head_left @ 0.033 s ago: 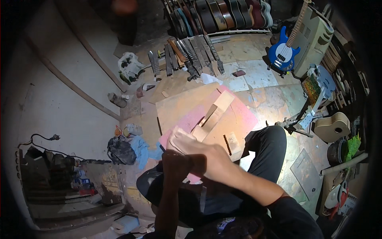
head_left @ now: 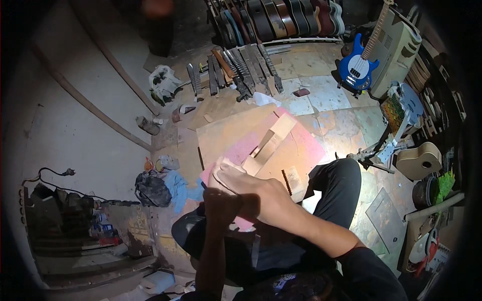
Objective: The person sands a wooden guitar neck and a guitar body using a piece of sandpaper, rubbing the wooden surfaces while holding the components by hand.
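Note:
A pale wooden piece [head_left: 271, 142] slants across my lap, with a squared block at its far end, a cut-out along one side and a rounded end near me. Around that rounded end, in shadow, my left hand [head_left: 219, 204] is closed. My right hand [head_left: 251, 188] reaches across from the right and lies closed over the near part of the wood, its fingers pressed on the surface. Whether a small thing sits under those fingers is hidden. Beneath the wood lies a pink board [head_left: 307, 140], with a dark toothed strip [head_left: 286, 182] near its right side.
Several rasps and files [head_left: 241, 70] lie on the floor ahead. Behind them is a row of guitars [head_left: 286, 20]. A blue bass guitar [head_left: 355, 67] stands at the far right, a small unfinished guitar body [head_left: 420, 159] at right. A black bag [head_left: 153, 189] and blue cloth [head_left: 176, 189] lie left.
My right hand has slid slightly away from me and to the left along the wood. My left hand and the wooden piece look nearly unmoved.

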Action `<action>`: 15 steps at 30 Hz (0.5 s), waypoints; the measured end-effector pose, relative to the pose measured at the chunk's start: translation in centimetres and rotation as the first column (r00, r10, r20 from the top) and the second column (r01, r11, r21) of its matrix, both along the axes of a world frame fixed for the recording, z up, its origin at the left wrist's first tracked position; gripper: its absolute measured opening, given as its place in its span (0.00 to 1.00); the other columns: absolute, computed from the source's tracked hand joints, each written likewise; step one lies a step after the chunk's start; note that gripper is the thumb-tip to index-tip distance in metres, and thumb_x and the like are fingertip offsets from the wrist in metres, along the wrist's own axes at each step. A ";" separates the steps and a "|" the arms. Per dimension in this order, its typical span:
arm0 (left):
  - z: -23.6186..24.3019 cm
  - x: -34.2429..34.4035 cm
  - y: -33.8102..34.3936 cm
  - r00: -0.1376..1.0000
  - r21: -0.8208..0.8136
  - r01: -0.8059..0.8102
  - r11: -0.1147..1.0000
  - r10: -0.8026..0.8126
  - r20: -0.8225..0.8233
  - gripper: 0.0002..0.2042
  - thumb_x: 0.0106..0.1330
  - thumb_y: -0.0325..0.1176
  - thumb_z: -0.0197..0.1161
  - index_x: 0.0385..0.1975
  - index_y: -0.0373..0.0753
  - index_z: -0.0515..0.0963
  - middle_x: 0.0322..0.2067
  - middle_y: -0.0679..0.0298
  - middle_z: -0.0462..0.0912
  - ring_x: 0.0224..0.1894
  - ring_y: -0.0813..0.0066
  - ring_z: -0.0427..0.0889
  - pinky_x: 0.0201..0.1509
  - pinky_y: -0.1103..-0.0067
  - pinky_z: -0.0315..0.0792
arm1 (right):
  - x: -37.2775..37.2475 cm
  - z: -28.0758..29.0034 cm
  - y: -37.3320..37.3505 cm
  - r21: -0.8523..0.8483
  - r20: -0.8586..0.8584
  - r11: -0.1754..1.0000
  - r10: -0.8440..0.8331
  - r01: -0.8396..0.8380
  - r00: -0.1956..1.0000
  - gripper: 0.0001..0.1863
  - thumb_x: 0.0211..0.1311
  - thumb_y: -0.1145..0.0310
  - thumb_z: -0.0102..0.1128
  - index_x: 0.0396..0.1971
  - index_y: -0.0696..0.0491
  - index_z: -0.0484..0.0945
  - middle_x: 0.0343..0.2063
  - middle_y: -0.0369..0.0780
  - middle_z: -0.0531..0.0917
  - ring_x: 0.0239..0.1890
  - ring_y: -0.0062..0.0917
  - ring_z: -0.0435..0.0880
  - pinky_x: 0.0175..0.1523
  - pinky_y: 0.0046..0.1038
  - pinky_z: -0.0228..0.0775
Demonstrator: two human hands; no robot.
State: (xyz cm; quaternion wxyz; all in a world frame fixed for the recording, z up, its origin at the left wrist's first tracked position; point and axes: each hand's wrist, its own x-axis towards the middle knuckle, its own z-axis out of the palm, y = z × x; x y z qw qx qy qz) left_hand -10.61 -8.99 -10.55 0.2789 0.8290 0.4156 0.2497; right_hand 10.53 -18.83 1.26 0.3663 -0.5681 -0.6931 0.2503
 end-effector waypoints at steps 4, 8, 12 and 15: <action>6.0 5.4 -1.0 0.896 -0.256 -0.089 0.963 0.190 0.401 0.28 0.49 0.28 0.79 0.54 0.29 0.82 0.40 0.57 0.92 0.47 0.73 0.89 0.54 0.75 0.83 | 0.3 -1.2 -1.9 0.080 0.140 0.994 -0.087 0.077 0.986 0.32 0.60 0.68 0.69 0.68 0.44 0.81 0.66 0.41 0.82 0.31 0.38 0.90 0.37 0.37 0.85; 3.5 4.6 -0.4 0.940 -0.020 0.052 0.998 -0.042 0.339 0.34 0.50 0.25 0.76 0.62 0.27 0.79 0.39 0.55 0.92 0.44 0.73 0.90 0.51 0.73 0.84 | 0.3 -0.8 -1.3 0.112 0.151 0.990 -0.105 0.089 0.983 0.28 0.61 0.68 0.67 0.64 0.46 0.82 0.62 0.41 0.81 0.26 0.36 0.88 0.32 0.36 0.82; 6.6 6.4 -0.5 0.952 -0.068 -0.046 0.997 0.064 0.299 0.35 0.55 0.23 0.69 0.68 0.27 0.76 0.27 0.63 0.84 0.29 0.83 0.77 0.33 0.78 0.76 | 0.5 0.7 -3.0 0.002 0.132 0.989 -0.145 0.146 0.981 0.22 0.64 0.68 0.66 0.60 0.47 0.84 0.54 0.43 0.85 0.31 0.40 0.90 0.34 0.38 0.82; 5.7 6.1 -0.9 0.967 -0.041 -0.069 0.997 0.077 0.242 0.37 0.56 0.23 0.68 0.71 0.27 0.73 0.21 0.68 0.78 0.24 0.85 0.68 0.27 0.81 0.70 | 1.3 1.3 -2.3 -0.145 0.021 0.988 -0.053 0.056 0.998 0.32 0.66 0.68 0.69 0.71 0.50 0.76 0.71 0.44 0.78 0.50 0.46 0.92 0.52 0.39 0.87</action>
